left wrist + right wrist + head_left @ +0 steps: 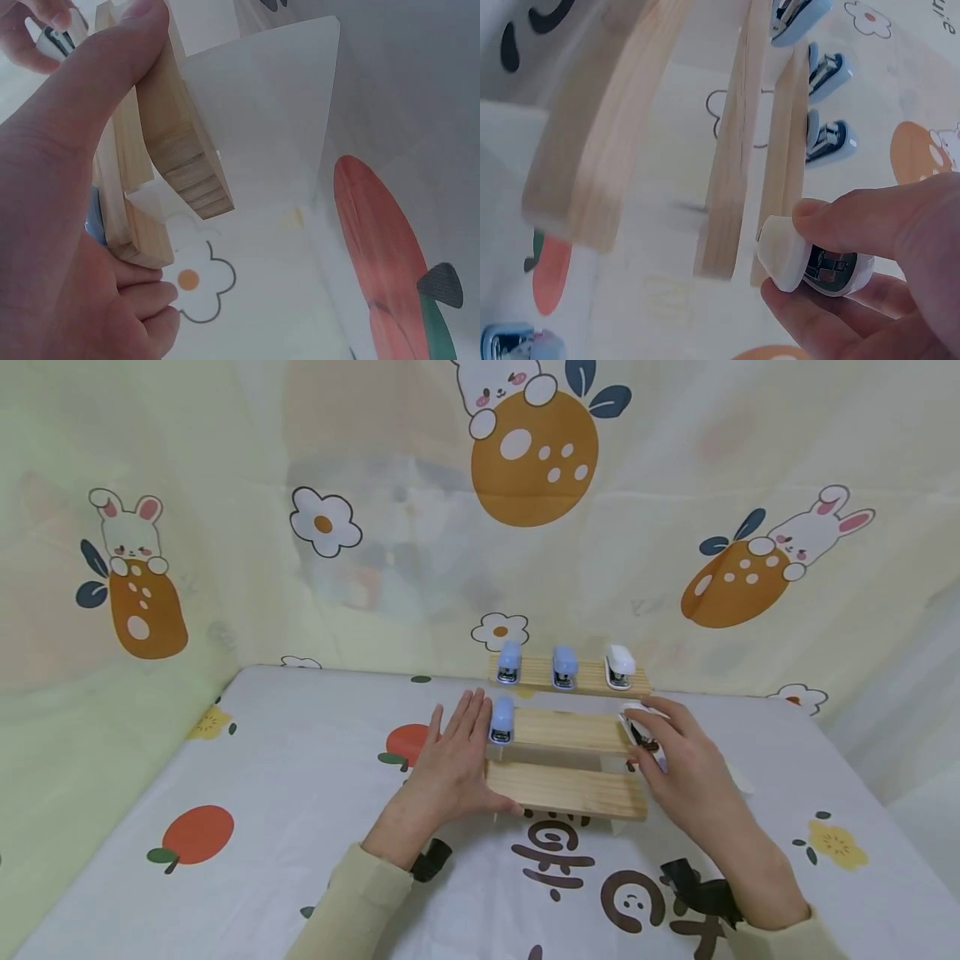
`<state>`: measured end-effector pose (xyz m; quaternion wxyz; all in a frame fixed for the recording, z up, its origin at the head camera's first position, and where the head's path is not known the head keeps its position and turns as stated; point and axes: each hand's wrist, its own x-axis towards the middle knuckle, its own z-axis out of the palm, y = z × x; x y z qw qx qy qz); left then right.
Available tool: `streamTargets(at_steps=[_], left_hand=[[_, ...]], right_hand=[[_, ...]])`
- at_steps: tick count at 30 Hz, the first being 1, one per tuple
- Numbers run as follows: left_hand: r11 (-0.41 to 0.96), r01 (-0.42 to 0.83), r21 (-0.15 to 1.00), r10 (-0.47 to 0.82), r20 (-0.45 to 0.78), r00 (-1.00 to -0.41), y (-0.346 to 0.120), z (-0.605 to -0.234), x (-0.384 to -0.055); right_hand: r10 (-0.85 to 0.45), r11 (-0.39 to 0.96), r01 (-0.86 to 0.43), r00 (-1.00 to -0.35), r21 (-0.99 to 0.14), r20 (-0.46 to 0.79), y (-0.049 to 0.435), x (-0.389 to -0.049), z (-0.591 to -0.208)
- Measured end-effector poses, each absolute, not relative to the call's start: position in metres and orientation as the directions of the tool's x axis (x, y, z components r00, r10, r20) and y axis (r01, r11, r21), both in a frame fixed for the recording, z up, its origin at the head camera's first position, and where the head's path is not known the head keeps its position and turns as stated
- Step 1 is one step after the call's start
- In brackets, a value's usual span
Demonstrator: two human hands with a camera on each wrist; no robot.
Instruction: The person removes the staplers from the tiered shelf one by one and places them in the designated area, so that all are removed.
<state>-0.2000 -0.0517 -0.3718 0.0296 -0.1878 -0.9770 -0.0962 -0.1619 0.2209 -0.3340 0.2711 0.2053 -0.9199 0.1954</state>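
While we're looking down at a three-tier wooden rack (568, 727) on the desk (300, 777), we're seeing a person working at both ends of it. The left hand (450, 768) is resting against the rack's left end, its fingers stretched out nearly straight and its thumb spread along the front of the bottom board (566, 789), so we're reading that as wide open and just pressing on the wood.

The right hand (690, 768) is pinching a white stapler (781, 255) between thumb and fingers, the gap being only as wide as the stapler itself. We're finding that stapler tilted at the right end of the middle board (551, 730), but we're not managing to tell whether it's touching the wood.

On that same board, a blue stapler (502, 721) is standing at the left end, just beside the left hand. Up on the back board (536, 672), we're spotting a left blue one (508, 662), a centre blue one (565, 667) and another white one (619, 666) standing in a row. In the right wrist view, we're also catching a pale-blue stapler (521, 343) at the lower left, partly cut off by the edge.
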Motion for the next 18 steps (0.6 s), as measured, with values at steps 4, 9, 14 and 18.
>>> streamTargets(at_steps=[4,9,14,18], left_hand=[[0.913,0.371,0.171,0.361,0.089,-0.928,-0.052,-0.372,-0.2],[0.916,0.368,0.158,0.358,0.089,-0.929,-0.052,-0.371,-0.199],[0.915,0.372,0.154,0.362,0.092,-0.928,-0.051,-0.371,-0.199],[0.912,0.377,0.163,0.366,0.092,-0.926,-0.051,-0.371,-0.2]], right_hand=[[-0.258,0.844,-0.474,-0.768,-0.251,0.586,0.229,-0.161,-0.334],[-0.233,0.857,-0.443,-0.789,-0.264,0.568,0.236,-0.16,-0.33],[-0.198,0.87,-0.406,-0.808,-0.28,0.555,0.244,-0.158,-0.329],[-0.187,0.883,-0.385,-0.813,-0.268,0.552,0.252,-0.157,-0.329]])
